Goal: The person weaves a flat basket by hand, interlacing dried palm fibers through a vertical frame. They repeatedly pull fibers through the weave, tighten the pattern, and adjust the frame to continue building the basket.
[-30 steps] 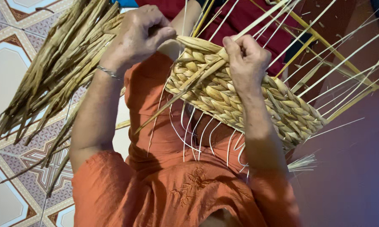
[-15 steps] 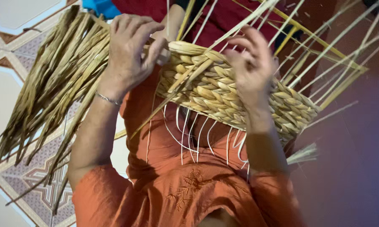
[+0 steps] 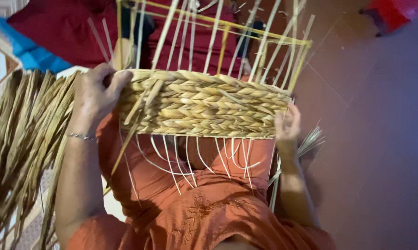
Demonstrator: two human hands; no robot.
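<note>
Several rows woven: basket (image 3: 204, 104), near band done
Left to weave: bare stakes (image 3: 218, 41), far side
Left hand (image 3: 95, 95): grasping basket's left end
Right hand (image 3: 287, 127): gripping right end
Spare: reeds (image 3: 21, 148), left

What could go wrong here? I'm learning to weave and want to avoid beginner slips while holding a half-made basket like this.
The left hand and right hand grip only the ends of the woven basket, so it might tilt or slip onto the lap. The thin upright stakes stick out unwoven and could bend or snap. The loose strand dangling at the left corner may slacken.
</note>
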